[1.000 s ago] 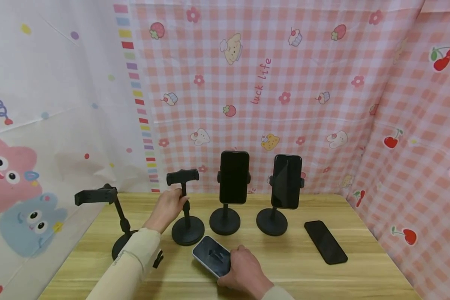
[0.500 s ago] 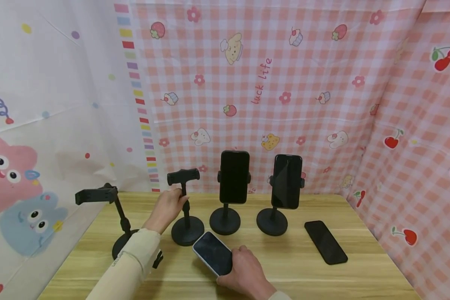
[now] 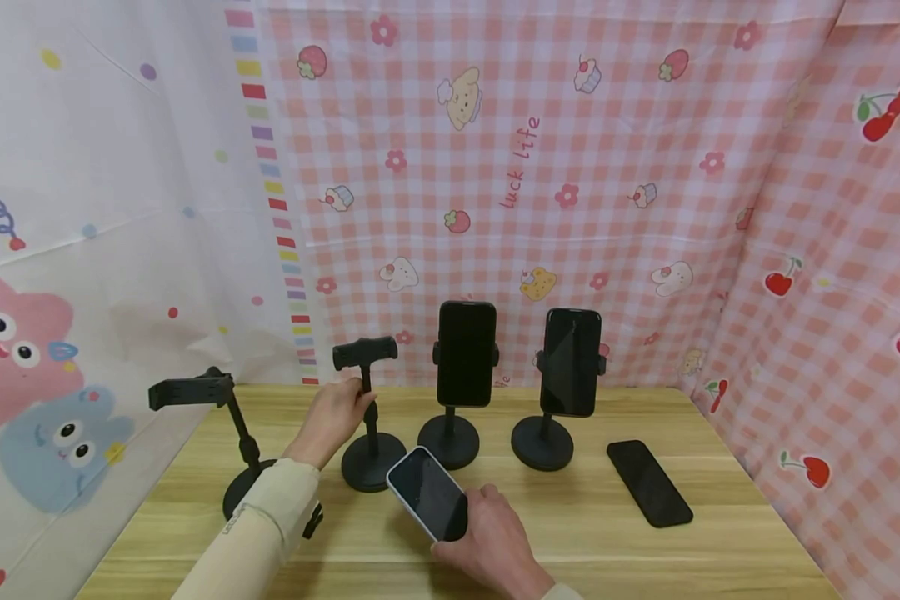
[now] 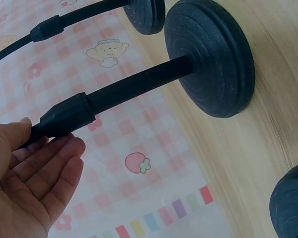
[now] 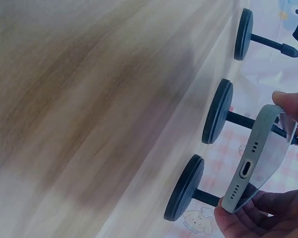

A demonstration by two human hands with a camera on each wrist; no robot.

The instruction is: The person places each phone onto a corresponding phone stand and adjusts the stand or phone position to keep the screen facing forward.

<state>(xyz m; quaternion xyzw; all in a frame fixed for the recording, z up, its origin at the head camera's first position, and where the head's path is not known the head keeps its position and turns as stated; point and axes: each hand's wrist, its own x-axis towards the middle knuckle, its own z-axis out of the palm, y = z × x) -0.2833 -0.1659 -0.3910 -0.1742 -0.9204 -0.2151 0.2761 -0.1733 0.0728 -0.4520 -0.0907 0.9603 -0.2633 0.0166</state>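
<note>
My left hand [image 3: 333, 421] pinches the upper pole of a black phone stand [image 3: 372, 417], just above its collar. The clamp [image 3: 365, 352] on top of that stand holds nothing. In the left wrist view, the thumb and fingers of the left hand [image 4: 37, 183] meet round the thin pole. My right hand [image 3: 491, 537] grips a smartphone [image 3: 429, 496] with a pale frame by its near end, thumb on one side and fingers on the other. The phone is tilted, dark screen up, in front of the stand's base. Its charging port [image 5: 247, 168] shows in the right wrist view.
Two more stands hold upright phones, a middle phone [image 3: 467, 354] and a right phone [image 3: 572, 362]. Another black phone [image 3: 649, 483] lies flat on the wooden table [image 3: 570, 533]. At the left, another stand [image 3: 247, 450] carries a bare clamp. A patterned cloth [image 3: 615, 150] hangs behind.
The right hand has raised the phone's far end and moved it slightly up towards the stand's base. The left hand has stayed on the pole.
</note>
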